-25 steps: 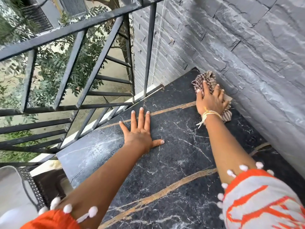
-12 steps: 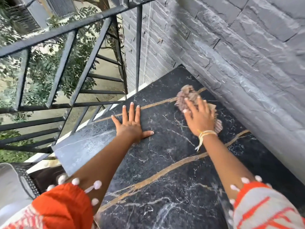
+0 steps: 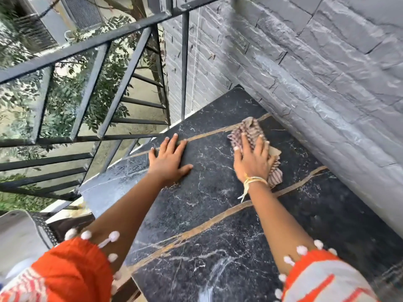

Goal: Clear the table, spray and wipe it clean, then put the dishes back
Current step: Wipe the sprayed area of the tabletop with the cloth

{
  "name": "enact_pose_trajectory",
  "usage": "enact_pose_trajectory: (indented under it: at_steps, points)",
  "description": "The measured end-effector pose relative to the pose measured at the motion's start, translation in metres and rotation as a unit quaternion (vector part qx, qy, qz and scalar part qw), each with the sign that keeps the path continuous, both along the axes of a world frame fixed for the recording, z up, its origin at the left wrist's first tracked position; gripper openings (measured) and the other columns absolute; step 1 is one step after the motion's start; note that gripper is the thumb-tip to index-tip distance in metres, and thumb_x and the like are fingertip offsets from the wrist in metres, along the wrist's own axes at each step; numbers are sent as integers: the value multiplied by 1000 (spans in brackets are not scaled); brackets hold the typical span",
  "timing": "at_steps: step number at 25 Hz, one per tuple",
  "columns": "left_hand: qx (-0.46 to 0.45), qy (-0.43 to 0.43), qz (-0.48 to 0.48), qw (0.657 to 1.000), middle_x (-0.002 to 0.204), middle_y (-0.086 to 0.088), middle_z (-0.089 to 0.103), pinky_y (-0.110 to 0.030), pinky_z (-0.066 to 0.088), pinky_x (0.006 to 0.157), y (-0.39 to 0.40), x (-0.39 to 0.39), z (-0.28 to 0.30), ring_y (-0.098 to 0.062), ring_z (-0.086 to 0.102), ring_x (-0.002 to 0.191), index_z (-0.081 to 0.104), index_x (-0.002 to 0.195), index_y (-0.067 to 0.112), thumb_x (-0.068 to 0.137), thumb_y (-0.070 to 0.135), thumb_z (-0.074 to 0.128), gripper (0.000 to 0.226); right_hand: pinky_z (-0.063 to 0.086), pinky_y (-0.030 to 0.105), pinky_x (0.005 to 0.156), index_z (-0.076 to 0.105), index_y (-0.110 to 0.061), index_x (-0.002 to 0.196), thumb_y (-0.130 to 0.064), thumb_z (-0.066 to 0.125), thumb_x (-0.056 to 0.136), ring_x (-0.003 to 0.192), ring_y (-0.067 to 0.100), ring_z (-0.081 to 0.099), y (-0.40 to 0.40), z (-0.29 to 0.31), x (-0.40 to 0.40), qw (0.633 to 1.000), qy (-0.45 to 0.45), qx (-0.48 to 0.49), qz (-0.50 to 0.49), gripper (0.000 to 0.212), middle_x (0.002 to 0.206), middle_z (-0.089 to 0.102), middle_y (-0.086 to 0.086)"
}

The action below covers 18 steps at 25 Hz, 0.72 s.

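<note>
Since the earlier frame, the striped cloth (image 3: 254, 139) has slid away from the grey stone wall (image 3: 327, 83) and out toward the middle of the bench (image 3: 218, 214), and the right hand (image 3: 253, 160) has come with it. That cloth now lies bunched on the dark marble top, near the wall but apart from it, with one gold vein running just beyond it and another on the near side of it. The right hand lies flat on top of the cloth, its fingers (image 3: 245, 142) straight and slightly spread, pressing it down; a pale yellow thread (image 3: 250, 184) is tied round the wrist. Further from the wall, the left hand (image 3: 169, 158) rests palm down on the bare marble, fingers straight and apart, thumb out to the side, holding nothing. Both arms end in orange sleeves (image 3: 74, 271) edged with white pompoms. On the far side of the bench from the wall stands a black metal railing (image 3: 122, 88), with green foliage behind it.
</note>
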<state>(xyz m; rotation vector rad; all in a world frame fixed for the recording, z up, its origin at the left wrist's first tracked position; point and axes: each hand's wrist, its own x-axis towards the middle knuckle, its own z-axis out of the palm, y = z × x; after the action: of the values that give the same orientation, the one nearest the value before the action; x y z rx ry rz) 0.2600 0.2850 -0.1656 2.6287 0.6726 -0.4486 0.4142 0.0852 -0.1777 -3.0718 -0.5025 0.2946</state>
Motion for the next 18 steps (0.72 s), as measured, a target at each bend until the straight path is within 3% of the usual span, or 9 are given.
enact_pose_trajectory:
  at_steps: [2, 5, 9, 12, 13, 15, 18]
  points:
    - [-9, -97, 42, 994, 161, 3, 15, -52, 17, 111, 12, -35, -2, -20, 17, 146, 36, 144, 38, 87, 50, 57, 62, 6, 63, 116, 5, -45, 151, -56, 19, 97, 149, 34, 2, 19, 3, -44, 999, 16, 11, 44, 57, 164, 3, 7]
    - [-10, -180, 163, 970, 150, 4, 40, -51, 30, 103, 21, -102, -9, -21, 36, 137, 60, 125, 34, 82, 41, 68, 44, 1, 62, 116, 6, -46, 151, -58, 17, 97, 150, 35, 2, 44, 6, -122, 989, 41, 23, 143, 56, 163, 3, 7]
    - [36, -181, 345, 920, 145, -10, 42, -52, 34, 102, 15, -161, -12, -31, 37, 134, 63, 119, 24, 81, 32, 71, 40, 8, 60, 118, 16, -50, 148, -57, 25, 97, 149, 32, 10, 40, 6, -148, 969, 46, 20, 242, 52, 163, 11, 4]
    - [-10, -229, 423, 876, 140, -18, 46, -44, 35, 106, 18, -193, -13, -34, 43, 128, 57, 127, 14, 83, 20, 70, 46, 11, 61, 117, 13, -50, 148, -56, 23, 98, 150, 31, 9, 22, 6, -101, 986, 20, 14, 166, 52, 164, 7, 3]
    - [-61, -257, 454, 851, 133, -16, 53, -40, 40, 101, 19, -199, -11, -30, 53, 116, 55, 129, 14, 84, 15, 69, 47, 11, 62, 116, 13, -49, 149, -56, 21, 98, 149, 31, 8, 15, 6, -87, 993, 14, 14, 119, 53, 164, 7, 3]
    - [-181, -286, 529, 778, 109, -8, 63, -32, 54, 78, 17, -208, -4, -15, 64, 83, 52, 130, 18, 87, 10, 67, 47, 9, 62, 116, 13, -47, 150, -56, 23, 98, 150, 32, 6, 7, 4, -74, 999, 18, 13, 49, 54, 164, 6, 4]
    - [-299, -294, 605, 677, 79, -4, 63, -19, 54, 49, 12, -214, -4, 0, 60, 48, 55, 118, 19, 89, 6, 65, 33, 4, 63, 116, 14, -44, 151, -53, 24, 98, 150, 33, 0, 29, 2, -96, 999, 29, 24, -22, 56, 164, 0, 7]
